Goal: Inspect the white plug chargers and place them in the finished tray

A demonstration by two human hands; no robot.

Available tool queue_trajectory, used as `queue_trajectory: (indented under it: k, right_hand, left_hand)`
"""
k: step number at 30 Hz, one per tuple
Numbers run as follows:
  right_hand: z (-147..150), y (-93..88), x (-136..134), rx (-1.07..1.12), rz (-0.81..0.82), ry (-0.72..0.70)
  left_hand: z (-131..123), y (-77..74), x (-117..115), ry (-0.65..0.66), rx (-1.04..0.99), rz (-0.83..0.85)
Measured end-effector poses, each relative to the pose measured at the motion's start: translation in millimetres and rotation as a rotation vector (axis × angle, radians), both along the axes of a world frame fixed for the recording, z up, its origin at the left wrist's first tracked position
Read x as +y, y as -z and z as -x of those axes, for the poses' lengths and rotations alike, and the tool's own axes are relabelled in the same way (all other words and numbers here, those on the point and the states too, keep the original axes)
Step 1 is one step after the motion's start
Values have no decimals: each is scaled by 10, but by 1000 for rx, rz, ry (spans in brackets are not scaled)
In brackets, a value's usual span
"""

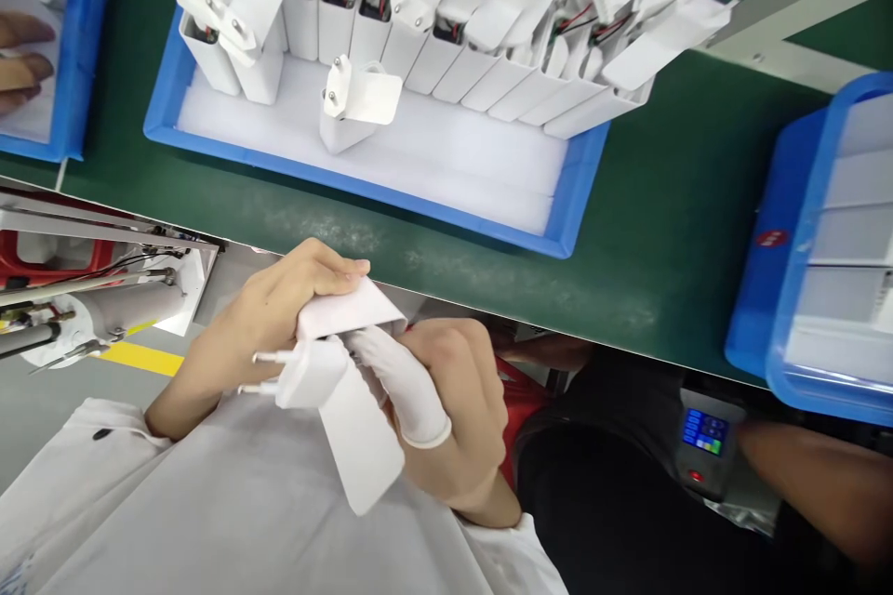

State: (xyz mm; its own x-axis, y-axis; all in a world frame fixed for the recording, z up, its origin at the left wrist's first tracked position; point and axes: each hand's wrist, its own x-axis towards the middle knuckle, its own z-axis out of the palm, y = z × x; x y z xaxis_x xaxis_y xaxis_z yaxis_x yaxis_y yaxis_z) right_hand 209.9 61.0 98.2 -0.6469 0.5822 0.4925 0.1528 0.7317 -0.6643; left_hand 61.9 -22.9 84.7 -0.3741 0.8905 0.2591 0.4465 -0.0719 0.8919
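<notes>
Close to my body, my left hand (279, 302) grips a white rectangular power adapter housing (349, 309), thumb along its upper edge. Its open end faces my right hand (453, 390). A finger of that hand wears a white finger cot (411, 386) and reaches into the housing; the fingertip is hidden inside. The other right fingers are curled closed against the housing's side. A white two-pin plug cover (363, 437) hangs tilted below the opening, its pins pointing left. What joins it to the housing is mostly hidden by my hands.
On the green bench, a blue tray (363, 191) holds several white adapters with loose plug covers and wires. Another blue bin (788, 242) with white parts stands right. At the upper left, another person's hand (20, 33) is over a blue tray (87, 46). Another person's arm (816, 483) is lower right.
</notes>
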Motion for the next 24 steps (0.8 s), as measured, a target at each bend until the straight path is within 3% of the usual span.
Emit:
queue_trajectory:
  k: [6,12,19,24]
  right_hand:
    - [95,98,114,-77,-152,-114]
    - [136,74,119,-9,18,-81]
    - [120,66,172,31,107,-101]
    - [-22,4,257,-66,12,-54]
  left_hand:
    - [79,142,-1,75,-88,19]
    - [68,83,-14,31,-227,97]
    - [46,38,31,48,-235,124]
    - [14,65,68,87,-194,86]
